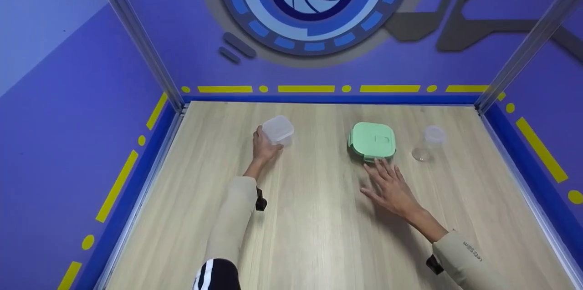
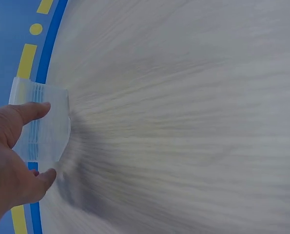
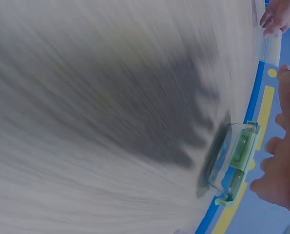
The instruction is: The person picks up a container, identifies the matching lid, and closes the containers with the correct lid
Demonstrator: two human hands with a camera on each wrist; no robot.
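My left hand (image 1: pixel 266 148) grips a translucent plastic food container (image 1: pixel 278 129) from its left and near sides, on the left half of the table. In the left wrist view, the thumb lies along one ribbed side of that container (image 2: pixel 49 131) and the fingertips reach round its lower edge. Right of centre sits a glass lunch box (image 1: pixel 373 140) with a light green clip-on lid. Just on the near side of it is my right hand (image 1: pixel 389 190), fingers spread and holding nothing. Its fingertips are close to the box's front clip; whether they touch is unclear.
A small clear jar (image 1: pixel 427 144) with a whitish lid stands to the right of the lunch box. The wood-grain table (image 1: pixel 309 226) is bordered at the back and both sides by blue-purple panels (image 1: pixel 296 76) with metal corner posts.
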